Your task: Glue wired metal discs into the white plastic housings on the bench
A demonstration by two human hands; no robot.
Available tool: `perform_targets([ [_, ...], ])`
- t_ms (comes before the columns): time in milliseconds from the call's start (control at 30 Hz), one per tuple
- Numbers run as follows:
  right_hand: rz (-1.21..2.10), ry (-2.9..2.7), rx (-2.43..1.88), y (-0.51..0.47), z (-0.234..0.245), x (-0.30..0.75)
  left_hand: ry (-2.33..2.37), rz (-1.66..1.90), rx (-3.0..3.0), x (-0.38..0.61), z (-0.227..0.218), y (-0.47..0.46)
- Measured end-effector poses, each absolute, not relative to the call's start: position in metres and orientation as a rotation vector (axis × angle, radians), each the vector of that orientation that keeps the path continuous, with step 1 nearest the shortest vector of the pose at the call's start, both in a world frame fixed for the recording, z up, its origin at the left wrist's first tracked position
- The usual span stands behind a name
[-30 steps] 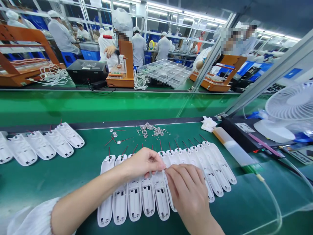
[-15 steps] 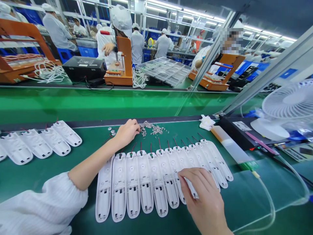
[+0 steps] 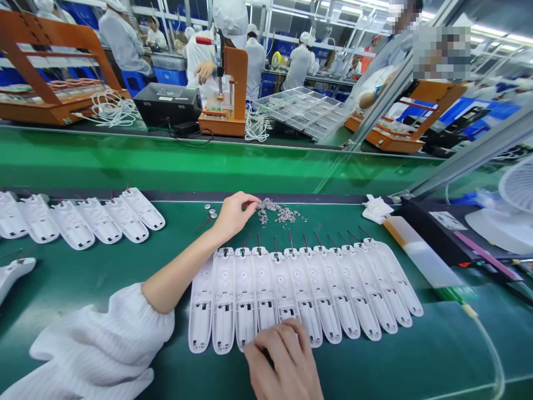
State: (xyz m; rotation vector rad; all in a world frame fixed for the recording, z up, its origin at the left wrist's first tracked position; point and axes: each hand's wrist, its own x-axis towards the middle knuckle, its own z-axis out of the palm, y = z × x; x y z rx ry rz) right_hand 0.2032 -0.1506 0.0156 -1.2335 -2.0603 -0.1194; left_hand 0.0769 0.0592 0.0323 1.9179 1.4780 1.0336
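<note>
Several white plastic housings (image 3: 303,289) lie side by side in a fanned row on the green bench mat (image 3: 125,266), each with a thin red wire at its far end. My left hand (image 3: 233,214) reaches past the row, its fingers pinched at the edge of a small heap of tiny metal parts (image 3: 277,212). Whether a part is between the fingertips is too small to see. My right hand (image 3: 283,358) rests at the near ends of the middle housings, fingers curled and pressed down on them.
Another row of white housings (image 3: 83,222) lies at the left. Small round metal discs (image 3: 211,210) sit by my left hand. A white wipe (image 3: 375,208), a translucent bottle (image 3: 420,258) with tubing and a white fan (image 3: 512,205) stand at the right. Other people work beyond the green conveyor (image 3: 208,166).
My left hand left the housings, reached out to the heap of metal parts and now pinches at its edge. My right hand slid back to the near ends of the housings.
</note>
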Motion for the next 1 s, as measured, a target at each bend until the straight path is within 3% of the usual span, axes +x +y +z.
perform_targets([
  [667,-0.168,-2.222,-1.163,-0.151,0.015,0.213,1.247,1.073,1.637,0.088,0.063,0.038],
  [1000,-0.170,-2.142,-1.169,-0.137,0.037,0.235,1.050,0.833,1.452,0.104,0.073,0.000],
])
